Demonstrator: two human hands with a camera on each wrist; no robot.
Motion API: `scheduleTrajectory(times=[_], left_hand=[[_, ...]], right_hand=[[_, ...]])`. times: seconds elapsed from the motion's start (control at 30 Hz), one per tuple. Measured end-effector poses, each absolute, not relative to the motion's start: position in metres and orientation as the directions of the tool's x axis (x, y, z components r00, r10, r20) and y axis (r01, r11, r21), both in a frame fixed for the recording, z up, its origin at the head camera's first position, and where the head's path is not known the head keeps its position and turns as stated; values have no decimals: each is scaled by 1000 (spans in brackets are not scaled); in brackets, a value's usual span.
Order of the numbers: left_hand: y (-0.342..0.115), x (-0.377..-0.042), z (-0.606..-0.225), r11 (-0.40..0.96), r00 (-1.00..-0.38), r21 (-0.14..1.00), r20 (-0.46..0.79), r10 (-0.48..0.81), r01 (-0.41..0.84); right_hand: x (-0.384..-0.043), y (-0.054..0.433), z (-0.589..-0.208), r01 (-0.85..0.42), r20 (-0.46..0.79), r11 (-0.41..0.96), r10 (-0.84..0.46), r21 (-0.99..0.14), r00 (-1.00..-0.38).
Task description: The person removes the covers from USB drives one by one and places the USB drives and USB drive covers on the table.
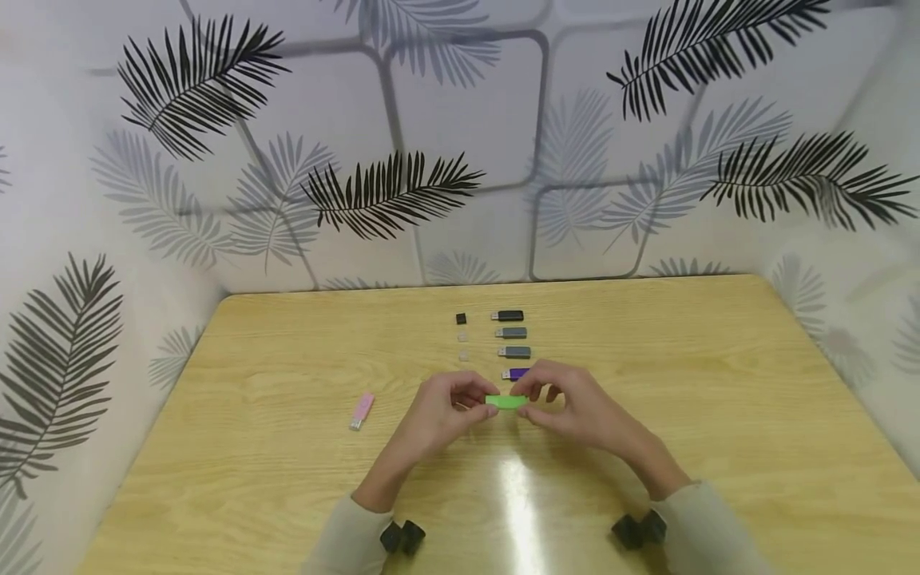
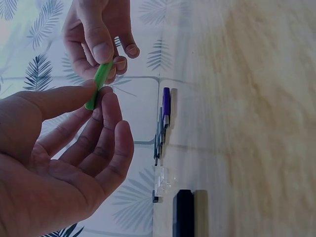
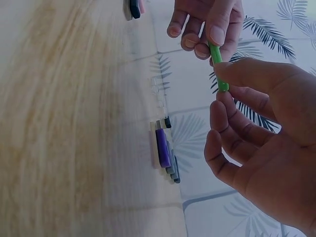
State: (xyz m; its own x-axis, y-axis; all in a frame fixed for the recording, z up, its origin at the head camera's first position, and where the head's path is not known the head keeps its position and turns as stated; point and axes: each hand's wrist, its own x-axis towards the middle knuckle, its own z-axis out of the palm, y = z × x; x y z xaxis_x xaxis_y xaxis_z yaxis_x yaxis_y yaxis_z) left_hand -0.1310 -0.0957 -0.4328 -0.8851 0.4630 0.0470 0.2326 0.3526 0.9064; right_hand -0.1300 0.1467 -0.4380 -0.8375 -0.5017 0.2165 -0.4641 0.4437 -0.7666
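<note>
Both hands hold a small bright green stick [image 1: 506, 402], like a USB flash drive, raised above the table. My left hand [image 1: 449, 403] pinches its left end between thumb and fingertips, while my right hand [image 1: 575, 403] pinches the right end the same way. The left wrist view shows the green stick [image 2: 101, 76] tilted between the two thumbs, its ends partly covered by fingers. Just behind the right fingers lies a purple USB stick [image 1: 516, 374], partly hidden in the head view. Its metal plug points left.
Behind the purple stick lie two grey USB sticks [image 1: 513, 332] and a black one [image 1: 510, 315]. To their left, a black cap [image 1: 461, 319] and two clear caps [image 1: 463, 355] form a column. A pink USB stick [image 1: 362, 411] lies farther left on the wooden table [image 1: 287, 479].
</note>
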Motion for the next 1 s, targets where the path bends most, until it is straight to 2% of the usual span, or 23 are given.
scheduleTrajectory(times=[0.37, 1.0], left_hand=[[-95, -137, -422, 333, -896, 904, 107, 432, 268], [-106, -134, -425, 237, -878, 919, 188, 441, 315]], right_hand=[[-137, 146, -427, -539, 318, 416, -490, -733, -812], [-136, 142, -421, -614, 393, 372, -518, -696, -760]])
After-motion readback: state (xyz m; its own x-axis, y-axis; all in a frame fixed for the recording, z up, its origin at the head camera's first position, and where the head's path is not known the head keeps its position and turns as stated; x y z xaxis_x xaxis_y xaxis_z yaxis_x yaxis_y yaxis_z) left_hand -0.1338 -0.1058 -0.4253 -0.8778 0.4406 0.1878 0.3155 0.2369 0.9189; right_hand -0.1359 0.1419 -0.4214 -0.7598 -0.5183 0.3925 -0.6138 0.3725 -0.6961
